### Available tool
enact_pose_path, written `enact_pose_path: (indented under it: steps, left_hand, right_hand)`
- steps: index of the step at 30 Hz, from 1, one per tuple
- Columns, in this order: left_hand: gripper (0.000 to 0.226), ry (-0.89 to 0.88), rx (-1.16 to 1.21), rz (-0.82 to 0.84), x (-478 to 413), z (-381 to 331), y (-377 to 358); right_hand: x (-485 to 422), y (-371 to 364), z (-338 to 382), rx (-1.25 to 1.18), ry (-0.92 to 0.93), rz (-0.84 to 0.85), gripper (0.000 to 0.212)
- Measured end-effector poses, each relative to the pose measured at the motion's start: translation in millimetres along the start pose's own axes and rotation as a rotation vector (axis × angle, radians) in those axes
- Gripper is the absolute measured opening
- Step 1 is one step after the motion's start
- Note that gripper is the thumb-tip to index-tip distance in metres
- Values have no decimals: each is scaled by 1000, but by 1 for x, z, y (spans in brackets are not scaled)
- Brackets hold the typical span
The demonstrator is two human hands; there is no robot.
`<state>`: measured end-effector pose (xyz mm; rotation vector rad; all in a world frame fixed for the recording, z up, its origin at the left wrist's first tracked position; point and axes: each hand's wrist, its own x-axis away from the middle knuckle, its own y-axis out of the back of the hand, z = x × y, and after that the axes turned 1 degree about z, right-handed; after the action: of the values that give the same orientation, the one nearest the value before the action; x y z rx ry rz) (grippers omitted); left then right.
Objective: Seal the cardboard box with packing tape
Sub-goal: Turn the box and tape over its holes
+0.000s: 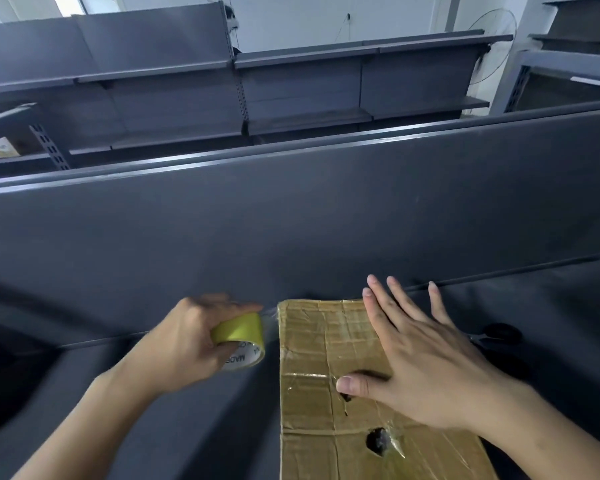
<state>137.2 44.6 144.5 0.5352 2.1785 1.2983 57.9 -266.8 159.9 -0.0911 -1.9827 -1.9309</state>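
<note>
r fingers [381, 317] flat atop creased, holed cardboard box [312, 341]; l fingers [238, 305] tight round yellow tape roll [239, 329]

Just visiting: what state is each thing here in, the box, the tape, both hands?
Brown cardboard box: closed, creased, glossy tape across it, a hole in its top.
Yellow roll of packing tape: off the box's left edge, clear strip stretched to the box.
Left hand: grips the roll.
Right hand: flat, fingers spread, pressing the box.
</note>
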Motion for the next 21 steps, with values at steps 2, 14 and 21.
enact_pose_path:
  steps: [2, 14, 21]
  left_hand:
    - [53, 12, 14, 2, 1, -1, -5]
    - [95, -24, 103, 149, -3, -18, -13]
    - [90, -73, 96, 24, -3, -20, -27]
  right_hand:
    - [1, 3, 2, 37, -9, 25, 118]
    - [6, -3, 33, -5, -19, 21, 112]
    - [0, 0, 44, -27, 46, 26, 113]
